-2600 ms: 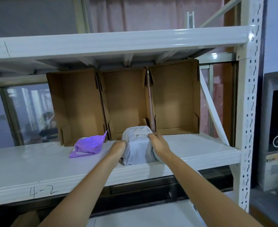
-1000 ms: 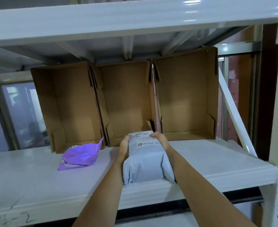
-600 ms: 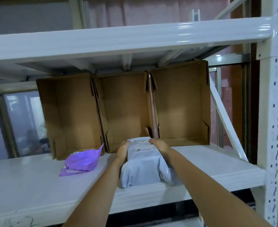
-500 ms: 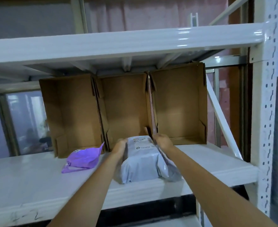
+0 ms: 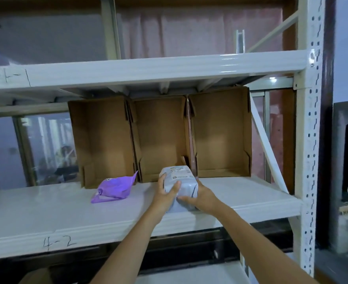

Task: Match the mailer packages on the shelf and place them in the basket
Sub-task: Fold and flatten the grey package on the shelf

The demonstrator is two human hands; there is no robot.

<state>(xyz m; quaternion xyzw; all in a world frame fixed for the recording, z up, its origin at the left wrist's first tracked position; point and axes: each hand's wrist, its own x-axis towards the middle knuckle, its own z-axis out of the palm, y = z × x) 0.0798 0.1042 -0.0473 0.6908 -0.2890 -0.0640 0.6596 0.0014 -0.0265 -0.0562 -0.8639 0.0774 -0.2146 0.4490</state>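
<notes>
1. On the white shelf [image 5: 46, 214], in front of the middle cardboard box [image 5: 160, 138], you have the grey mailer [image 5: 181, 181] clasped from both sides.
2. Your left hand [image 5: 166, 194] curls its thumb over the top; your right hand [image 5: 199, 198] wraps the near corner.
3. Expect a soft, slick, probably light bag: support it underneath, not by loose film.
4. Beside it, the purple mailer [image 5: 115, 188] lies untouched.
</notes>
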